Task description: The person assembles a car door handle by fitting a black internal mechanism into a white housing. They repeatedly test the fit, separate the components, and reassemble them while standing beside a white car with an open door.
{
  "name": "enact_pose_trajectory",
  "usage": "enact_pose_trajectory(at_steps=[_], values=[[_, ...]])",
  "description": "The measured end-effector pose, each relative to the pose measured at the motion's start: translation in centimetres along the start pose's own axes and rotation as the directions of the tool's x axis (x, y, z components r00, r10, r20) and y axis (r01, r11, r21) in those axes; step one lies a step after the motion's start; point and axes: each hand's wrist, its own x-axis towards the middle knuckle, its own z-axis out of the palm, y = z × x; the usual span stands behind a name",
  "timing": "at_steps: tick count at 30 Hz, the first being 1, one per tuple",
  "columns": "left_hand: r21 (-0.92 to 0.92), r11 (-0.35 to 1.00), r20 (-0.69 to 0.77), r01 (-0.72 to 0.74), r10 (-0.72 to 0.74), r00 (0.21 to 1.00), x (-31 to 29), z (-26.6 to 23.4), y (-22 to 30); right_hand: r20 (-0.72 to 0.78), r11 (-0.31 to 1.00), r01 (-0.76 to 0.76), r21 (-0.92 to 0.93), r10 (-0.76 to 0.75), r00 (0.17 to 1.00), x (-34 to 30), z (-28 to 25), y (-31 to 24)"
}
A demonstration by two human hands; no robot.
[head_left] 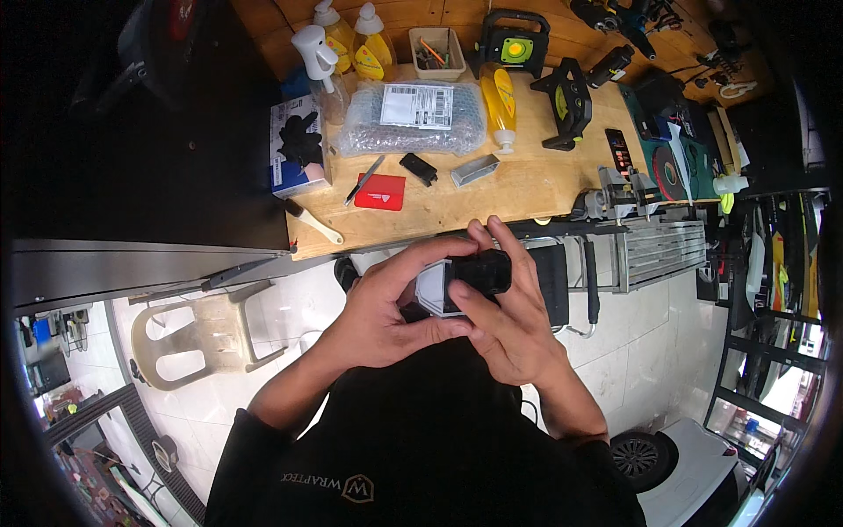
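Note:
Between my hands, just off the workbench's front edge, is a small black object (479,271) with a pale grey, angular face (431,290); its kind I cannot make out. My left hand (386,299) wraps the grey end, its thumb along the lower side. My right hand (514,321) grips the black end, with the thumb lying across its top and fingers behind. On the bench beyond lie a small black block-shaped part (419,169), an open grey metal tray (475,170), a red card (380,191) and a slim knife-like tool (364,180).
The wooden workbench (527,198) carries a bubble-wrapped parcel (413,132), a yellow bottle (499,101), a spray bottle (318,66), a glove box (299,167), a brush (314,222), work lights (566,104) and a vise (623,189). A plastic chair (189,307) stands left.

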Motion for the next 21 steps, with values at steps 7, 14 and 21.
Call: enact_pose_trajectory(at_steps=[7, 14, 21], values=[[-0.055, 0.998, -0.06, -0.035, 0.032, 0.998, 0.4, 0.4, -0.3, -0.172, 0.944, -0.156, 0.291, 0.212, 0.962, 0.1, -0.4, -0.5], [0.048, 0.997, 0.001, -0.053, 0.053, 0.999, 0.6, 0.0, 0.2, -0.112, 0.997, -0.066, 0.044, 0.071, 0.991, 0.0, -2.6, 0.8], [0.043, 0.999, 0.034, 0.018, -0.019, 0.999, 0.5, 0.0, 1.0, -0.031, 0.987, -0.141, 0.075, 0.144, 0.989, 0.0, -3.0, 0.2]])
